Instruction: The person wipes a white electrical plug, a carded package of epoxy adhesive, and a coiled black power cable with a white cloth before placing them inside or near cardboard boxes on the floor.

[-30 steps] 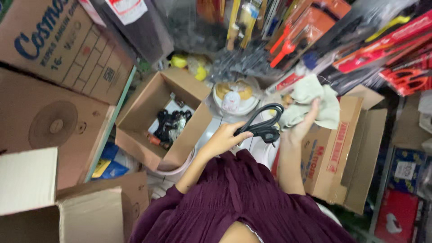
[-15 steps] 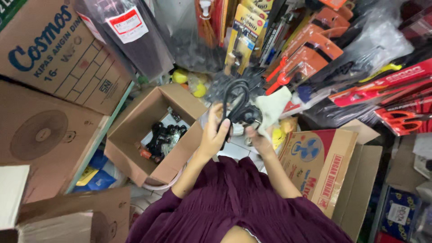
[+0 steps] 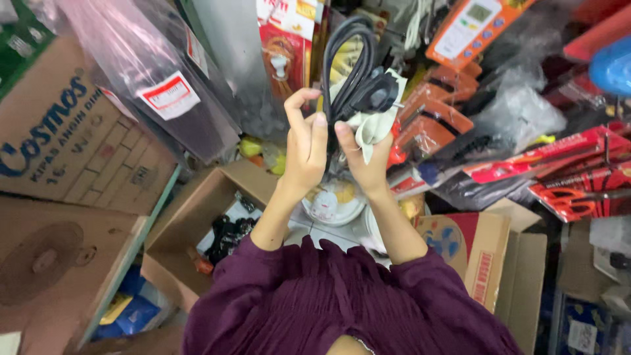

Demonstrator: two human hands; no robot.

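Gripping black cable (image 3: 348,66) between hands (image 3: 335,154)

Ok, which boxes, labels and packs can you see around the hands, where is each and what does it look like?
Big cardboard box, far left: brown with blue lettering.
Label, on a clear plastic bag upper left: white with red border.
Orange card pack, top right: holds a white remote-like device.
Open box, below the left hand: brown, dark parts inside.
Fan box, lower right: brown, red-blue print.

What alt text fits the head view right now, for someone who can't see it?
Both hands, left hand and right hand, hold up a coiled black power cord with a pale cloth, above an open cardboard box, amid packaged goods.
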